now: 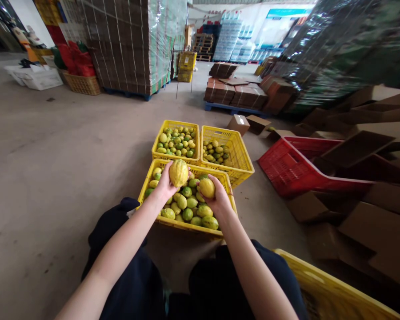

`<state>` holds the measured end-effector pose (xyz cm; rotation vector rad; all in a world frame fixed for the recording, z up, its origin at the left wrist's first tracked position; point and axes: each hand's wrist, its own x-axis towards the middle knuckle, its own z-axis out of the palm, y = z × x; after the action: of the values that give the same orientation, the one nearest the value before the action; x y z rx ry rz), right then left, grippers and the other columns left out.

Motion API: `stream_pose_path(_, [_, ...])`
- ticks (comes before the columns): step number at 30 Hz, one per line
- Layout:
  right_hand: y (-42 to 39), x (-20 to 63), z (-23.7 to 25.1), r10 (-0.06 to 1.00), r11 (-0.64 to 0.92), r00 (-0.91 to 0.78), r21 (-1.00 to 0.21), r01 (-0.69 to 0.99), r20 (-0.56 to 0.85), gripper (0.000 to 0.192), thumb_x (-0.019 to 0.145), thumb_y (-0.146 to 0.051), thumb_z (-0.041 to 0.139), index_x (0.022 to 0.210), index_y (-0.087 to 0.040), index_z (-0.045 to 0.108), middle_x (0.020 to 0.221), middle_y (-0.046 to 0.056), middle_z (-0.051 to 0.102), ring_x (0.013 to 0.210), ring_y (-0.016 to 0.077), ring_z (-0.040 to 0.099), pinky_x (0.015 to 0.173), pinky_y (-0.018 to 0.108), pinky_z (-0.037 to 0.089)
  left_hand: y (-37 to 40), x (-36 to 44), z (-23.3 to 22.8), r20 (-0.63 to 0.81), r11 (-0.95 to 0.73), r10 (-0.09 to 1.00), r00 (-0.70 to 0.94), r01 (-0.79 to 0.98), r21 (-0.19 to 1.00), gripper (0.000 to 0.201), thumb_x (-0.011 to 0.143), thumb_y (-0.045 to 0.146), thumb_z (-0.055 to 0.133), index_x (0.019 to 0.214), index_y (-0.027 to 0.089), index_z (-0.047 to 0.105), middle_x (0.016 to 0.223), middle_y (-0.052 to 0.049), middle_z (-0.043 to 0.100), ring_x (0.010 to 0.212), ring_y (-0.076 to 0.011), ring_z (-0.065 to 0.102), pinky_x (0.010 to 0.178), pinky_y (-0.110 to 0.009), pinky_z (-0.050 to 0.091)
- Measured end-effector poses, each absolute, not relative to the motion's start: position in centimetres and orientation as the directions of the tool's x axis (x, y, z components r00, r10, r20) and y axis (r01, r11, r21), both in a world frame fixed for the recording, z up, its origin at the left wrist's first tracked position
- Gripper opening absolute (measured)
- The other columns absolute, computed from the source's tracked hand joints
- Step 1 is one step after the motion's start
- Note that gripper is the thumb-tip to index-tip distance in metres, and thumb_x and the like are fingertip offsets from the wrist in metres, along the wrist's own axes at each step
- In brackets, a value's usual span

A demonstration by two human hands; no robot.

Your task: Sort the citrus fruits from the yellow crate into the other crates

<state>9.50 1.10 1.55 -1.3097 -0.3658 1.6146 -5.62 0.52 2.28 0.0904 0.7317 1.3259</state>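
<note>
My left hand [166, 183] is closed around a large, ridged yellow lemon [178, 173]. In my right hand [219, 195] sits a smaller, smoother yellow lemon [207, 188], its far side turned away from me. Both hands are above the near yellow crate [231, 202], which is filled with green and yellow lemons [187, 215]. Behind it, side by side, stand a back left yellow crate [176, 122] full of similar fruit and a back right yellow crate [238, 151] with a lower layer of fruit.
A red crate [280, 166] and loose cardboard boxes [380, 226] crowd the right side. Another yellow crate [333, 284] is by my right leg. Flattened cartons [235, 94] lie on a blue pallet farther off. Wrapped stacks [123, 49] rise beyond.
</note>
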Motion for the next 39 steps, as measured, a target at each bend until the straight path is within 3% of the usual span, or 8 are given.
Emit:
stream_pose_path(7, [1.32, 9.88, 1.49, 0.787, -0.545, -0.052, -0.654, -0.524, -0.614, 0.028, 0.095, -0.027, 0.04, 0.082, -0.017, 0.063, 0.065, 0.005, 0.071, 0.045, 0.0138, 0.061, 0.042, 0.024, 0.054, 0.58, -5.55, 2.68, -0.485, 0.238, 0.874, 0.041, -0.905, 0.353, 0.035, 0.093, 0.035, 0.047, 0.112, 0.012, 0.064, 0.077, -0.008, 0.071, 0.079, -0.0229, 0.071, 0.081, -0.039, 0.059])
stream_pose_path(11, [1.23, 9.99, 1.48, 0.822, -0.501, -0.045, -0.682, -0.532, -0.568, 0.017, 0.088, -0.03, 0.055, 0.081, -0.017, 0.063, 0.066, 0.004, 0.071, 0.048, 0.0139, 0.062, 0.042, 0.023, 0.054, 0.58, -5.42, 2.46, -0.458, 0.238, 0.887, 0.05, -0.901, 0.363, 0.036, 0.095, 0.031, 0.042, 0.113, 0.008, 0.064, 0.079, -0.01, 0.072, 0.081, -0.0231, 0.072, 0.082, -0.037, 0.059])
stream_pose_path(15, [1.09, 9.86, 1.45, 0.87, -0.447, -0.047, -0.743, -0.498, -0.492, 0.004, 0.077, -0.019, 0.067, 0.078, -0.018, 0.063, 0.066, 0.002, 0.069, 0.05, 0.0123, 0.061, 0.041, 0.02, 0.052, 0.41, -5.26, 2.37, -0.482, 0.222, 0.875, 0.039, -0.918, 0.328, 0.038, 0.098, 0.032, 0.038, 0.116, 0.011, 0.063, 0.084, -0.009, 0.073, 0.082, -0.0221, 0.072, 0.081, -0.039, 0.059])
stream_pose_path(19, [1.01, 9.71, 1.47, 0.882, -0.417, -0.02, -0.758, -0.502, -0.471, 0.009, 0.073, -0.019, 0.07, 0.074, -0.019, 0.061, 0.062, -0.001, 0.065, 0.048, 0.0116, 0.059, 0.036, 0.017, 0.047, 0.2, -5.3, 2.68, -0.474, 0.208, 0.88, 0.025, -0.918, 0.338, 0.033, 0.091, 0.038, 0.054, 0.111, 0.013, 0.064, 0.084, -0.008, 0.072, 0.078, -0.0214, 0.07, 0.077, -0.039, 0.06])
stream_pose_path(24, [1.13, 9.9, 1.5, 0.855, -0.427, 0.004, -0.707, -0.563, -0.519, 0.01, 0.078, -0.027, 0.064, 0.072, -0.02, 0.06, 0.062, 0.001, 0.065, 0.052, 0.0125, 0.06, 0.037, 0.018, 0.046, 0.13, -5.39, 2.68, -0.409, 0.223, 0.91, 0.068, -0.912, 0.344, 0.027, 0.091, 0.037, 0.055, 0.099, 0.014, 0.065, 0.081, -0.007, 0.07, 0.076, -0.0183, 0.07, 0.066, -0.027, 0.06])
stream_pose_path(28, [1.13, 10.06, 1.72, 0.842, -0.453, -0.04, -0.665, -0.595, -0.538, 0.017, 0.085, -0.031, 0.056, 0.075, -0.018, 0.062, 0.066, 0.003, 0.066, 0.056, 0.0134, 0.063, 0.041, 0.019, 0.048, 0.15, -5.51, 2.36, -0.383, 0.239, 0.918, 0.107, -0.918, 0.316, 0.032, 0.094, 0.041, 0.049, 0.097, 0.014, 0.064, 0.084, -0.008, 0.07, 0.078, -0.0182, 0.07, 0.065, -0.026, 0.059])
stream_pose_path(34, [1.0, 9.97, 1.91, 0.856, -0.463, -0.084, -0.685, -0.563, -0.51, 0.031, 0.095, -0.029, 0.039, 0.079, -0.016, 0.062, 0.062, 0.004, 0.066, 0.041, 0.0121, 0.054, 0.035, 0.022, 0.042, 0.2, -5.31, 2.53, -0.422, 0.261, 0.901, 0.097, -0.9, 0.35, 0.032, 0.095, 0.037, 0.042, 0.103, 0.015, 0.064, 0.08, -0.007, 0.07, 0.073, -0.0188, 0.07, 0.061, -0.028, 0.059])
stream_pose_path(39, [1.07, 10.06, 1.54, 0.875, -0.422, -0.051, -0.71, -0.564, -0.481, 0.019, 0.089, -0.03, 0.052, 0.081, -0.018, 0.064, 0.063, 0.001, 0.065, 0.042, 0.0114, 0.055, 0.038, 0.022, 0.046, 0.39, -5.17, 2.27, -0.5, 0.268, 0.865, 0.043, -0.882, 0.387, 0.033, 0.093, 0.035, 0.049, 0.117, 0.016, 0.062, 0.084, -0.008, 0.071, 0.078, -0.0212, 0.07, 0.073, -0.033, 0.06])
